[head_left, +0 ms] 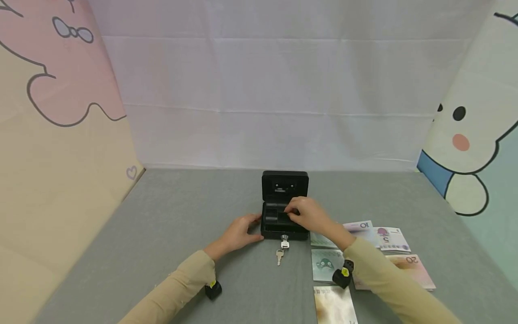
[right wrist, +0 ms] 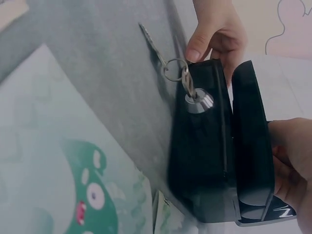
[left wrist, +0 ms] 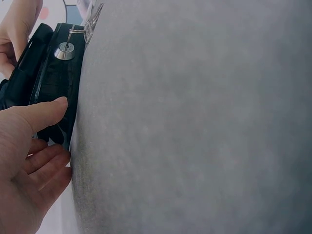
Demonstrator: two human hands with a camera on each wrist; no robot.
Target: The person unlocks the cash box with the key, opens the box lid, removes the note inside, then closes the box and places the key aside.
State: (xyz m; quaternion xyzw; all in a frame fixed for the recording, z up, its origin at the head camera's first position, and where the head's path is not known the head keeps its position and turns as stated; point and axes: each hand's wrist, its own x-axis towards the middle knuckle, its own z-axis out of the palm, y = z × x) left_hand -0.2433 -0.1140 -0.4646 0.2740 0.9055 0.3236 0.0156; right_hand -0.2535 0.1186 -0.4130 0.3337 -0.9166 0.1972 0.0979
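Observation:
A black cash box stands on the grey table with its lid raised. My left hand holds the box at its left side, thumb at the front corner and fingers along the side. The right hand reaches over the box and pinches the black inner tray, which looks raised and tilted above the rim in the right wrist view. Its fingertips are partly hidden there. One key sits in the silver lock on the front, and a second key hangs from its ring.
Stacks of banknotes lie right of the box: green ones, a brown-yellow one, a purple 5 note, a 10 note and a 20 note. The right forearm passes over them. A white cloth wall rises behind.

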